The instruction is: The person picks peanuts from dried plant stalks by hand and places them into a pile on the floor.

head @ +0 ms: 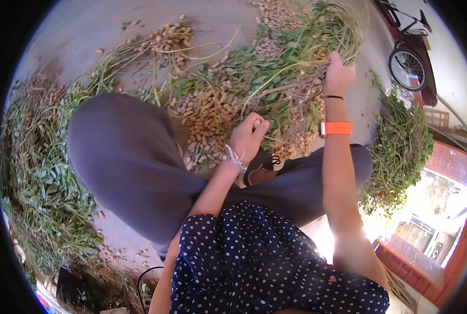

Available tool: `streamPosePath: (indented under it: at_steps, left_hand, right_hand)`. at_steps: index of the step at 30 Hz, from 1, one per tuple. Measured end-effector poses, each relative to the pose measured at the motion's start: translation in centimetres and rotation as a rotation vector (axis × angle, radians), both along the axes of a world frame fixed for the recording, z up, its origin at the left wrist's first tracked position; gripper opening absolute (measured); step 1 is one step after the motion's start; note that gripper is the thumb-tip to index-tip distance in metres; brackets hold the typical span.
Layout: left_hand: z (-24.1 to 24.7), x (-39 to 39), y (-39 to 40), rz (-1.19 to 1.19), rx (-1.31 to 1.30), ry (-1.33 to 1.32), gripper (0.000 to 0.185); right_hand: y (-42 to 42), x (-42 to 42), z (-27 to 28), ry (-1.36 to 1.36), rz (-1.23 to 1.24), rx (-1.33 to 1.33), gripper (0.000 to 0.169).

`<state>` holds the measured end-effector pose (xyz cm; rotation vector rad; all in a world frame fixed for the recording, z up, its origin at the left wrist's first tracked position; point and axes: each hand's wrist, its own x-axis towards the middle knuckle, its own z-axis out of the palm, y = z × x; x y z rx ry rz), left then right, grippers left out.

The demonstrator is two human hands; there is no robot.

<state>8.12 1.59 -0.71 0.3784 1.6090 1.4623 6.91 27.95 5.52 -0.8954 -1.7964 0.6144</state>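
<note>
My left hand point(249, 137), with pale bands at its wrist, is closed over the pile in front of me. A peanut pod point(256, 124) shows between its thumb and fingers. Farther out on the right, my right hand point(339, 74) grips a bundle of peanut plants point(296, 66) by the stems. Green leaves, brown roots and pods from this bundle spread leftward from that hand. Below and left of the left hand lies a heap of loose peanuts point(210, 114). The fingers of the right hand are partly hidden behind it.
Uprooted peanut plants point(41, 188) lie heaped along the left. Another heap of green plants point(400, 141) stands at the right, below a bicycle wheel point(407, 69). More plants with pods point(166, 37) rest ahead on the concrete floor point(88, 23). An open red door point(414, 259) is at lower right.
</note>
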Motion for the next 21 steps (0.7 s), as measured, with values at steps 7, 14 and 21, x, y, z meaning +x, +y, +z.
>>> streamPosePath:
  at_steps: [7, 14, 21]
  left_hand:
    - [2.9, -0.4, -1.3, -0.298, -0.32, 0.605, 0.029]
    - [3.8, 0.3, 2.8, -0.016, 0.047, 0.417, 0.048]
    - [-0.1, 1.4, 3.5, -0.018, 0.233, 0.216, 0.03]
  right_hand:
    - [-2.3, 1.1, 2.0, 0.225, 0.15, -0.424, 0.025]
    - [-4.7, 1.3, 2.8, 0.261, 0.221, -0.431, 0.019]
    - [-7.3, 0.6, 3.7, 0.197, 0.195, -0.481, 0.006]
